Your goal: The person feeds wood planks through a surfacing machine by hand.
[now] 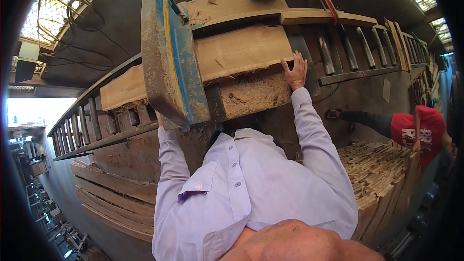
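Observation:
A wide wooden plank [241, 52] with a rough, splintered near edge lies across the machine bed and passes behind the blue, dust-covered housing of what looks like a band saw [166, 58]. My right hand [296, 71] is at the plank's right end, its fingers spread and the palm against the end and near corner. On the other side of the housing, my left hand [158, 117] is mostly hidden; only a small part shows near the plank's lower edge, and its fingers cannot be made out. Sawdust covers the table [261, 92] below the plank.
Roller conveyors [369, 50] extend to both sides. A red clamp [328, 5] grips a wooden fence strip [309, 18] at the back. Stacked boards [116, 198] lie lower left, and piled strips [372, 169] lower right. A person in a red shirt [418, 130] is at the right.

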`<state>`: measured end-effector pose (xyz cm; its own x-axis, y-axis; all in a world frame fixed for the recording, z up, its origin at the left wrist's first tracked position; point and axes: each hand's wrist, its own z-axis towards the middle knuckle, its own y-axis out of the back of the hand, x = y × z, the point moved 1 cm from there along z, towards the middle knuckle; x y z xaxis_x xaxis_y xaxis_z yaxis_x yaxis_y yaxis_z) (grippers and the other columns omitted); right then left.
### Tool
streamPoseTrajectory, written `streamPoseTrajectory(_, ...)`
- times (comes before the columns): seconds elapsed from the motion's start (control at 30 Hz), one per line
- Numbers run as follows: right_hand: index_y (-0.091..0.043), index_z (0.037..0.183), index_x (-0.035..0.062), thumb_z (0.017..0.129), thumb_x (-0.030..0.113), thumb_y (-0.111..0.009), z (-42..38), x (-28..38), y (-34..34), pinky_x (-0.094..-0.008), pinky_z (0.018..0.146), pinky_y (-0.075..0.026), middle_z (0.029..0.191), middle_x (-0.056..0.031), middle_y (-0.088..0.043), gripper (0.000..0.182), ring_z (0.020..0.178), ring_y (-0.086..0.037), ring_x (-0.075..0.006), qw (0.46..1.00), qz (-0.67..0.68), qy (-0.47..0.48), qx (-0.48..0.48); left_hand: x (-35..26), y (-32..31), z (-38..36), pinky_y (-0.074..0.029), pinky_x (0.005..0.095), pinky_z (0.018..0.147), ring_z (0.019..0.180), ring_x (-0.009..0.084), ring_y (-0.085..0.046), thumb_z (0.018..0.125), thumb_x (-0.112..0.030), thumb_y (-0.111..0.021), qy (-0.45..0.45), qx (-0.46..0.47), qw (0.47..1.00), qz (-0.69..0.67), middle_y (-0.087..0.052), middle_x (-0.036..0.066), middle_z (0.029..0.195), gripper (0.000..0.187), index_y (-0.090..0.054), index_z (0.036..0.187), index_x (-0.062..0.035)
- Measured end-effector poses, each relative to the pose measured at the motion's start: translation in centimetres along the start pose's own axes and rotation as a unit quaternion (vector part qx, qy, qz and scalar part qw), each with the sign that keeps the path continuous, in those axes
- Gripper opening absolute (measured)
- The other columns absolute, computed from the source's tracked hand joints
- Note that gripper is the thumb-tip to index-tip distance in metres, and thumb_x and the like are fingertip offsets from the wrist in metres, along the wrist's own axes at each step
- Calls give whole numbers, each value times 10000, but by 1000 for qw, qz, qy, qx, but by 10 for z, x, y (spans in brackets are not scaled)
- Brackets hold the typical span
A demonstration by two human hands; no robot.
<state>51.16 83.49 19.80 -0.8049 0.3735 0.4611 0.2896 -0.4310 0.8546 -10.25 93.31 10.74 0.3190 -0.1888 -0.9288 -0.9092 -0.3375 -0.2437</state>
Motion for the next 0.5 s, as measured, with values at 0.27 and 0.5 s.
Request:
streamPoseTrajectory(0.27,-512,1371,86,890,673,-496,1,-3,-1,-443,1217,-96,1513,-99,-395,759,1450,-262,-243,1000,10,-19,1,-38,6,30,-540,307,653,787,188,-673,920,-158,-672,0,17,1000,4,-697,99,973,249,-662,1072,39)
streamPoseTrajectory(0.5,-533,1357,105,891,623,-545,-2,-2,-7,-457,1212,-100,1494,-103,-426,697,1447,-276,-252,999,-10,-24,-27,-52,-7,14,-524,314,654,808,187,-674,917,-151,-674,-14,-17,1000,18,-698,84,963,251,-673,1068,50)
